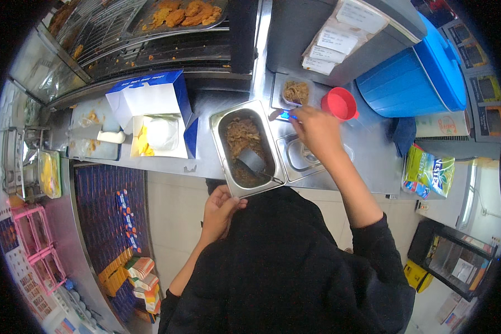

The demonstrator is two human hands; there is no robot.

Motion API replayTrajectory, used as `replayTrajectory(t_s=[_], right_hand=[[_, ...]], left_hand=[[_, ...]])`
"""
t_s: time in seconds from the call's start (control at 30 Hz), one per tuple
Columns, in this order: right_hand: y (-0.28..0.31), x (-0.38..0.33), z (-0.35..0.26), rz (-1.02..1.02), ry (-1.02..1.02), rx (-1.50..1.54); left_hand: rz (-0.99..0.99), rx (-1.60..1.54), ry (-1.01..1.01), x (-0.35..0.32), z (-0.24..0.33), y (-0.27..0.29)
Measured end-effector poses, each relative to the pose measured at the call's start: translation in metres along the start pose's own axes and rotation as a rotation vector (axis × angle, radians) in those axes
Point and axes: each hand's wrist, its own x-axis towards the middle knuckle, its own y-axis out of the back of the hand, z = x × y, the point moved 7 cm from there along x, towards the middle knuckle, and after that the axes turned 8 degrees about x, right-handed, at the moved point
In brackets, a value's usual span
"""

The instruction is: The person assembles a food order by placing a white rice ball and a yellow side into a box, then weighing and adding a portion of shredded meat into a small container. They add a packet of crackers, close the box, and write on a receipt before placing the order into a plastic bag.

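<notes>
My left hand (218, 214) grips the near left corner of a deep steel pan (226, 167), thumb on the rim. Shredded brown meat (242, 136) fills part of the pan, and a dark scoop (253, 160) with a wire-like handle rests in it. Past the pan, my right hand (316, 129) has its fingers bunched at a small blue-lit panel (285, 115); anything between them is hidden. A clear tub of shredded meat (296, 92) stands just beyond, on what looks like a flat metal platform (277, 92). Nearby is a red cup (339, 104).
A steel lidded container (295, 167) sits right of the pan. An open blue-and-white box (178, 103) and a white-handled knife (111, 136) lie left. A blue bucket (398, 83) stands back right. Racks with fried pieces (192, 14) are at the back left.
</notes>
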Motion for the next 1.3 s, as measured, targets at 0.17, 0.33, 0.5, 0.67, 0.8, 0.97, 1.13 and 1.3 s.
replayTrajectory(t_s=[0.17,0.33,0.5,0.67,0.8,0.97,1.13,1.3], right_hand=[[-0.072,0.012,0.013,-0.25,0.019,-0.165],[-0.088,0.014,0.016,-0.281,0.084,-0.231],[-0.078,0.016,0.013,-0.263,0.03,-0.181],[-0.029,0.021,0.035,-0.034,-0.148,-0.121],[0.005,0.036,0.04,0.014,-0.18,-0.167],[0.023,-0.004,-0.023,-0.161,-0.073,0.065],[0.0,-0.054,-0.063,-0.411,-0.136,0.261],[-0.012,-0.057,-0.069,-0.359,-0.134,0.277]], left_hand=[[0.004,0.013,-0.001,0.0,0.0,0.001],[-0.011,0.018,-0.014,-0.001,0.001,0.0],[-0.015,0.037,-0.003,0.001,0.0,0.0],[-0.005,0.027,0.004,0.001,0.0,0.001],[-0.013,0.06,-0.002,0.001,0.0,-0.001],[-0.025,0.02,0.004,0.003,-0.003,-0.001],[-0.042,0.021,-0.02,0.003,-0.002,-0.004],[-0.025,0.035,-0.008,0.001,0.0,-0.007]])
